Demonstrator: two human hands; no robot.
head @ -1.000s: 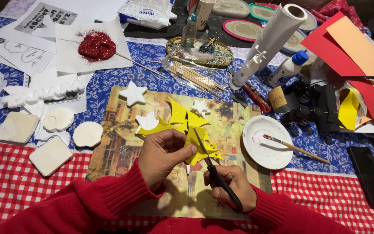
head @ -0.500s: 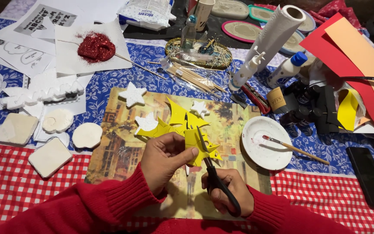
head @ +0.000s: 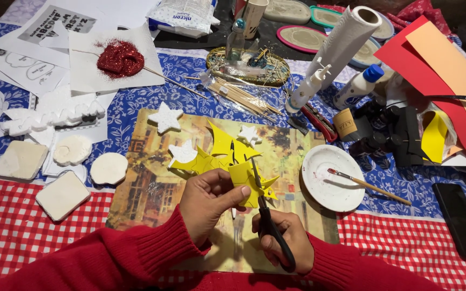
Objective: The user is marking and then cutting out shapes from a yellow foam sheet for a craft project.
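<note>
- Cutting a yellow foam sheet (head: 244, 175) with black-handled scissors (head: 268, 226), mid-snip, over the picture placemat (head: 152, 188) taken as landmark
- Left hand (head: 208, 202) pinching the sheet's near edge between thumb and fingers, held just above the placemat's middle
- Right hand (head: 287, 240) closed through the scissor loops at the placemat's near right part, blades pointing away into the sheet; blade gap too small to tell
- Yellow offcuts (head: 219, 148) and white foam stars (head: 165, 117) lying on the placemat's far half
- White dish (head: 324, 186) with a paintbrush (head: 368, 186) just right of the placemat; glue bottle (head: 308, 89) beyond its far right corner
- Judged as shaping a star point: next likely calling for a small turn of the sheet by the left hand, keeping the thumb clear of the blades
</note>
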